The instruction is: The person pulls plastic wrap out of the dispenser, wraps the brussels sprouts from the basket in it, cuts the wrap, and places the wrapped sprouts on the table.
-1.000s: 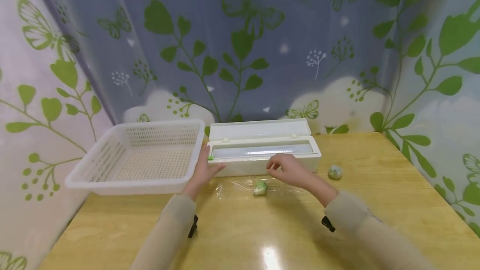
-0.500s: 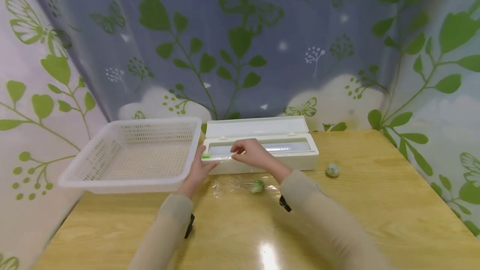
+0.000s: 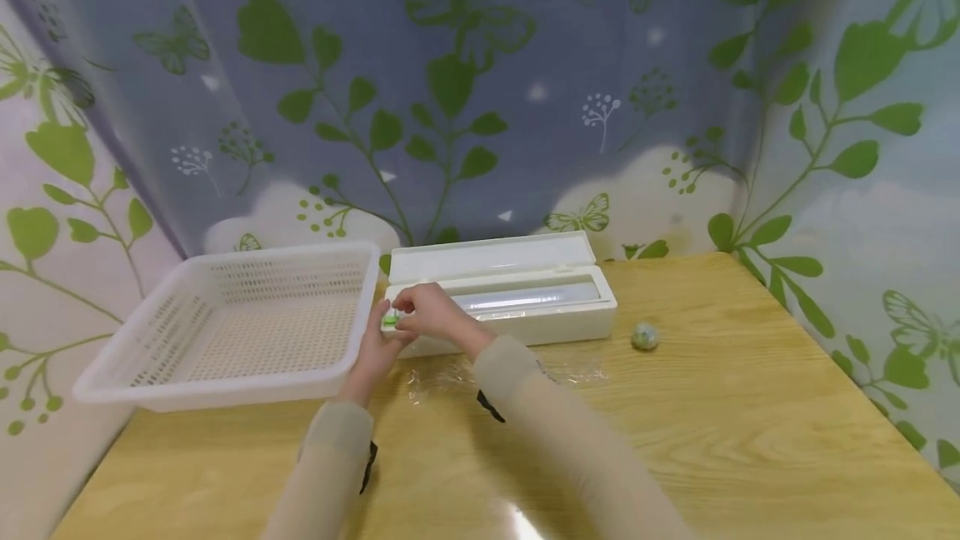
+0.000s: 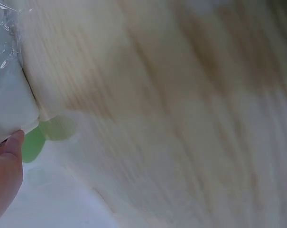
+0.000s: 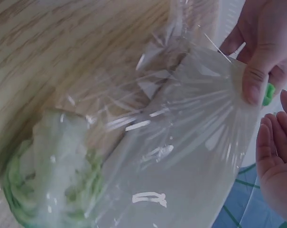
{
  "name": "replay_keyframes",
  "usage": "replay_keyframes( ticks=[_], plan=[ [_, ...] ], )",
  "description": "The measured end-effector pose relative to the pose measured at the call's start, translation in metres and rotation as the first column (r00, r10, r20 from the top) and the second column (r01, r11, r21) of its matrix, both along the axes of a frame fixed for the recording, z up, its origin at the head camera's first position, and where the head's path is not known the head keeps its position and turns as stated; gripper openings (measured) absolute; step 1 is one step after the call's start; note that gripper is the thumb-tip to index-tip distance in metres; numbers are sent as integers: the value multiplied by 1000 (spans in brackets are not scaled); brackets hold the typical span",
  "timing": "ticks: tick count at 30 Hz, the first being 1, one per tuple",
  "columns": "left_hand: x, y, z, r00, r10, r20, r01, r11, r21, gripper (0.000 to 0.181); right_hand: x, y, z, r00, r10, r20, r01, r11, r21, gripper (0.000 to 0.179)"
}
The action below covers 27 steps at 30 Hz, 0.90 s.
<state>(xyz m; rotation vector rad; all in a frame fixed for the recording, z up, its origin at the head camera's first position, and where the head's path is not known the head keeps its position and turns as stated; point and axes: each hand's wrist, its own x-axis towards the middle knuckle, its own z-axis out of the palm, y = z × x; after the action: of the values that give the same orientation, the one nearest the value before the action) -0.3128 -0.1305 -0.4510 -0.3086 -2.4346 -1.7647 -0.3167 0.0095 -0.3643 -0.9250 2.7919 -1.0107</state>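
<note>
A white cling film dispenser box (image 3: 555,327) stands with its lid raised and a film roll inside. My left hand (image 3: 372,357) grips its left end; in the right wrist view the thumb (image 5: 253,83) presses film onto the front. Beside that thumb sits a green slider (image 5: 269,94). My right hand (image 3: 431,311) is at the same corner, its loosely bent fingers (image 5: 264,142) close to the slider and apart from it. Clear film (image 5: 152,133) hangs down the front onto the table, over a green vegetable piece (image 5: 53,166) with a thick pale stem. My right arm hides that piece in the head view.
A white plastic basket (image 3: 225,390) stands left of the box, close to my left hand. On the wooden table (image 3: 720,407), to the right, lies a small ball-like greenish thing (image 3: 644,337) that looks film-wrapped. A patterned curtain (image 3: 517,132) hangs behind.
My right hand has moved left along the box's front edge to the green slider's end. My left hand keeps hold of the left end. The head view has shifted slightly.
</note>
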Motion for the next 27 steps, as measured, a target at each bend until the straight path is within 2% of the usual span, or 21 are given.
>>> replay_keyframes(
  ticks=[1, 4, 7, 8, 10, 14, 16, 23, 27],
  plan=[
    [-8, -2, -9, 998, -39, -39, 40, 998, 42, 76, 0, 0, 0, 1000, -17, -13, 17, 1000, 16, 27],
    [-6, 2, -4, 996, -87, -36, 89, 994, 58, 76, 0, -2, -1, 995, -67, -72, 72, 994, 83, 20],
    [4, 1, 5, 996, -84, 8, 84, 996, 9, 74, 1, -10, -6, 987, -71, -146, 93, 984, 153, 15],
    [19, 4, 23, 996, -57, 72, 60, 998, -37, 72, 2, -14, -9, 984, -73, -162, 100, 981, 167, 14],
    [25, 6, 30, 994, -48, 103, 55, 996, -68, 69, 4, -18, -12, 978, -90, -187, 124, 976, 179, 15],
    [22, 10, 30, 997, -15, 69, 23, 994, -108, 62, 4, -21, -13, 964, -148, -222, 190, 965, 183, 16],
    [18, 8, 23, 999, 9, 35, -5, 993, -121, 60, 4, -22, -11, 961, -161, -227, 204, 962, 184, 15],
    [20, 9, 21, 999, -9, 53, 13, 998, -60, 59, 5, -27, -10, 953, -233, -193, 275, 934, 229, 11],
    [22, 5, 24, 999, 8, 43, -4, 995, -97, 57, 4, -32, -8, 951, -238, -200, 282, 930, 235, 8]
  ],
)
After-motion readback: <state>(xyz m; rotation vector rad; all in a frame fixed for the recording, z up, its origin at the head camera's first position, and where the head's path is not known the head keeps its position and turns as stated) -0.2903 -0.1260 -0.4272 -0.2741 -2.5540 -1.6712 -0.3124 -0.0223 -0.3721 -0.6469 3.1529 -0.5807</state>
